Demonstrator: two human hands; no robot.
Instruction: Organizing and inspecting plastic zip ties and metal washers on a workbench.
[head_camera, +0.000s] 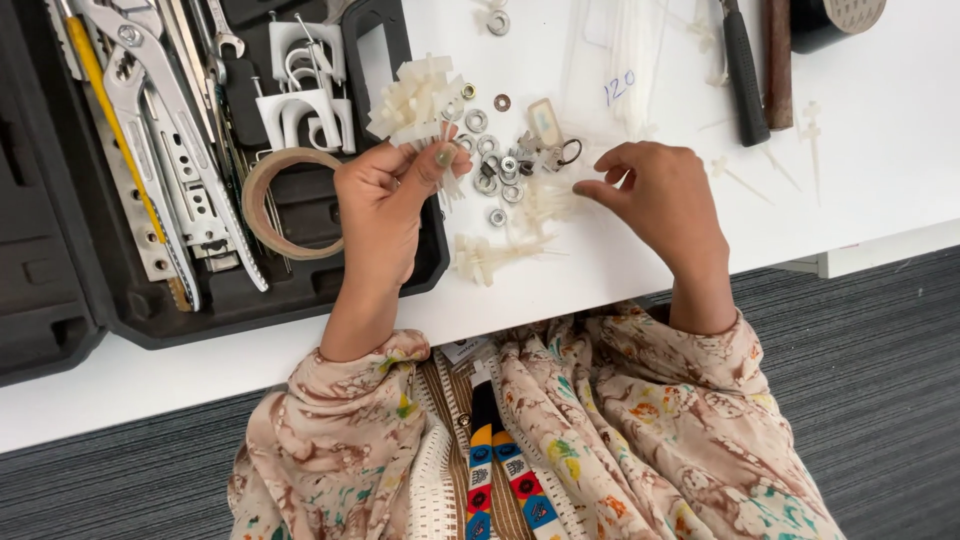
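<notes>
floral sleeves (600, 430) fill the bottom of the view at six o'clock, with both forearms reaching up onto the white table (880, 150); left hand (385, 205) sits at about nine o'clock from the centre, over the edge of the black tool case (60, 290), its thumb and fingers pinched shut on a bunch of white plastic clips (415, 100); the bunch fans out from the fingertips with its long axis running toward twelve to one o'clock, away from the person; right hand (660, 195) lies at three o'clock from that bunch, fingers curled narrow with thumb and forefinger tips close together pointing toward nine o'clock, just over loose white clips (495, 255) on the table; whether it grips one, i cannot tell; between the hands, metal washers and nuts (490, 150) lie scattered; inside the case at ten o'clock rest long metal pliers (170, 150), a roll of tape (285, 205) and white cable clamps (305, 105); at one o'clock a black-handled tool (745, 75) lies with its axis running twelve to six.
</notes>
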